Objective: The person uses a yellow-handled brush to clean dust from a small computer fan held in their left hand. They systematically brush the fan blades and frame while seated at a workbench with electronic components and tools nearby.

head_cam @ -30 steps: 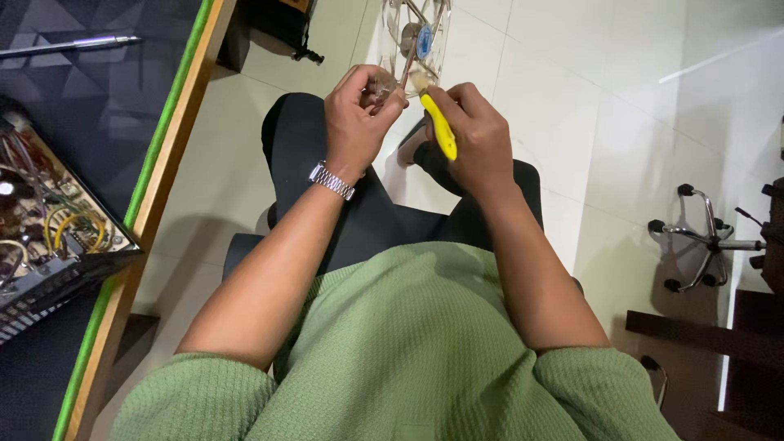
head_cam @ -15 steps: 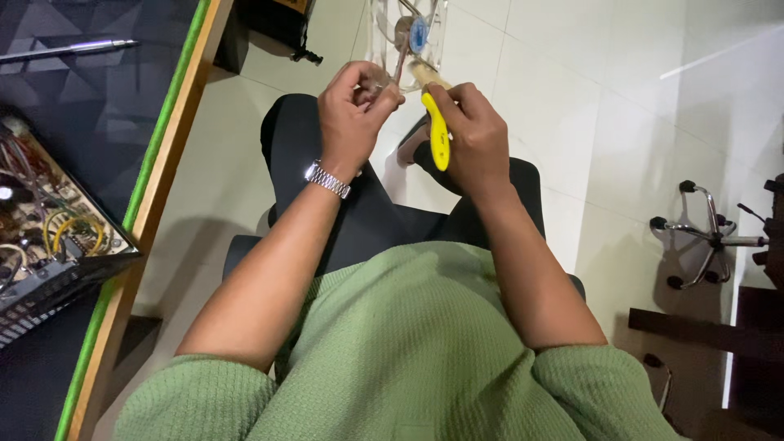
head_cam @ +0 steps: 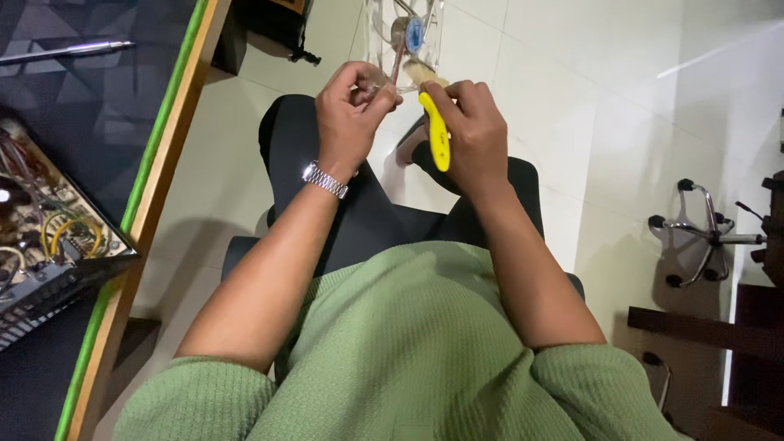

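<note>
Sitting in a black chair [head_cam: 523, 175], looking down past a green sweater [head_cam: 416, 351] at 2 hands raised over the lap.

Left hand [head_cam: 349, 122], with a metal watch [head_cam: 325, 180] at the wrist: curling closed, fingertips pinching the lower edge of a clear fan [head_cam: 404, 37]. Gripping it at the near corner of the frame, just beside the other hand.

Right hand [head_cam: 469, 135]: wrapping closed around a yellow brush [head_cam: 435, 139], handle running down across the palm, pale bristle end pointing up and touching the fan near its hub. Hard to tell exactly which part of the fan the bristles are meeting.

Fan: hanging in the air above the knees, between the 2 hands and the white tiled floor [head_cam: 588, 90], upper part cut off by the top edge. Blue round label showing at the hub, with a thin reddish wire running down from it toward the left fingertips.

Off to the left: a desk [head_cam: 175, 139] with a green-and-wood edge, carrying a dark mat, a silver pen [head_cam: 69, 51] lying flat near the top, and an open circuit board [head_cam: 45, 237] with yellow wires, well apart from the hands. Off to the right: a chair base [head_cam: 706, 237] with castors lying on the floor.
</note>
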